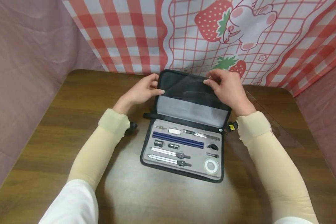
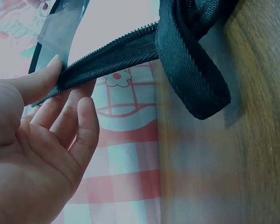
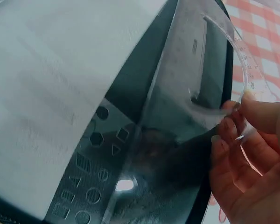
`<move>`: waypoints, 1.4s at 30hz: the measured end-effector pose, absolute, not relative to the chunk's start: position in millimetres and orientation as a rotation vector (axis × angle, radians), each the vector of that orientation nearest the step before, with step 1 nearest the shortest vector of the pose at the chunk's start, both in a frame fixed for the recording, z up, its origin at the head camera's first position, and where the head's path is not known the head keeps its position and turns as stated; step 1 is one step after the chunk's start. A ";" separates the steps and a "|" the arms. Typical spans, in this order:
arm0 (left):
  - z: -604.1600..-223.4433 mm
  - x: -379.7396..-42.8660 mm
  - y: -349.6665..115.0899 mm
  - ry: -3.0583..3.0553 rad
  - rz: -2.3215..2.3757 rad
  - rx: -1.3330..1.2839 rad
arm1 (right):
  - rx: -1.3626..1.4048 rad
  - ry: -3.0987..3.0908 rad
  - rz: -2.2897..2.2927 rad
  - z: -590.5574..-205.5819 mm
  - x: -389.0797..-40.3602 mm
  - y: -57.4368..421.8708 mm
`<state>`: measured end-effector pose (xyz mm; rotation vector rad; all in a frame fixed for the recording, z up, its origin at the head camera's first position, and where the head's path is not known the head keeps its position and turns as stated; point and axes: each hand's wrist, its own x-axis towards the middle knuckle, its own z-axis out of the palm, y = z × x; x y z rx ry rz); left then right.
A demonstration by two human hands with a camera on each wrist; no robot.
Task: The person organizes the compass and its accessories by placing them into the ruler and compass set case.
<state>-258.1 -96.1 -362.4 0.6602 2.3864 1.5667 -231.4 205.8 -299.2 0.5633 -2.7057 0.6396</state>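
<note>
A black zippered drawing-set case [image 1: 182,178] lies unfolded on the table, its lid raised at the back. My left hand [image 1: 142,91] pinches the lid's left edge, with the thumb inside and fingers behind the zipper strip [image 2: 107,58]. At the lid's upper right, my right hand [image 1: 230,88] pinches a clear plastic set square [image 3: 179,60] with a curved protractor scale. Much of the set square lies against the lid's dark inner face. A clear shape template [image 3: 91,179] shows partly above the grey lid pocket [image 1: 191,109].
In the grey tray sit two compasses [image 1: 168,160], blue pencils [image 1: 177,140], a craft knife [image 1: 201,135], an eraser [image 1: 174,131], a sharpener [image 1: 158,143] and a round white piece [image 1: 211,166]. Another clear sheet [image 1: 280,130] lies right. A strawberry-print cloth [image 1: 140,37] hangs behind.
</note>
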 end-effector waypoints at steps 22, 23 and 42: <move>-357.5 -256.5 -98.7 2.364 1.496 0.748 | 0.562 -2.725 0.702 -295.4 -224.6 209.5; -356.9 -256.2 -99.0 2.360 1.496 0.757 | 0.570 -2.702 0.670 -295.2 -224.2 208.1; -359.8 -257.5 -99.2 2.360 1.525 0.817 | 0.725 -2.525 0.543 -271.8 -210.3 191.2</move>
